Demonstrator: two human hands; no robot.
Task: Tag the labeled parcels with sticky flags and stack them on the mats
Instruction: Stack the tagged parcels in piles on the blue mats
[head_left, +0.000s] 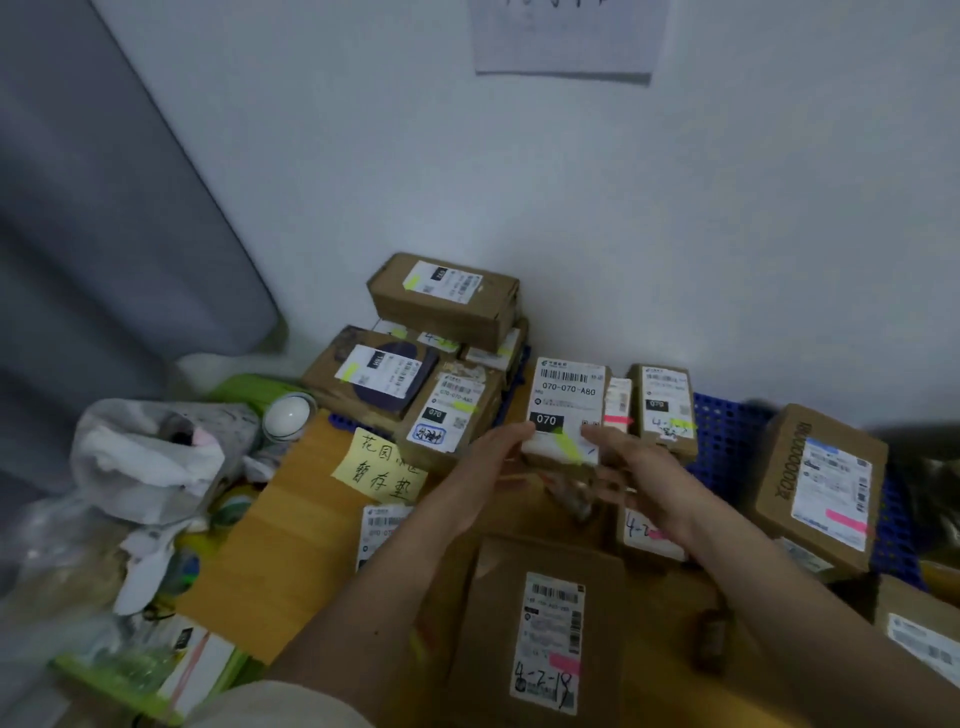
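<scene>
Parcel (565, 410) between stacked parcels (441, 306)

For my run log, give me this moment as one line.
step: placing parcel | left hand and right hand: holding 070 parcel | flag: yellow-green flag on | target: blue mat
</scene>
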